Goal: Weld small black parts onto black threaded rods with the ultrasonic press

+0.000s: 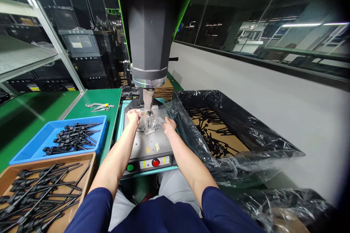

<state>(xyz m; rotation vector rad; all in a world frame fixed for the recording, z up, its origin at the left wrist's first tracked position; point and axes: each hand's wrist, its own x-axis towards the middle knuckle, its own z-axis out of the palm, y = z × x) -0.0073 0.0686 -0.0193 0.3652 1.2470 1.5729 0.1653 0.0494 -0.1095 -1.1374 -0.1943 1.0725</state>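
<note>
My left hand (133, 116) is closed at the left side of a small metal fixture (146, 122) under the machine's horn (148, 99); what it grips is too small to name. My right hand (169, 125) rests on the machine's grey base plate (153, 143), fingers curled against the clear plastic sheet (160, 115) just right of the fixture. Both forearms reach forward from dark blue sleeves. The large grey press head (149, 32) hangs directly above the fixture.
A blue tray (32, 145) with several black rods and a brown tray (8, 174) with more sit at the left on the green bench. A cardboard box lined with black plastic (218, 127) holds rods at the right. Green and red buttons (155, 162) front the machine.
</note>
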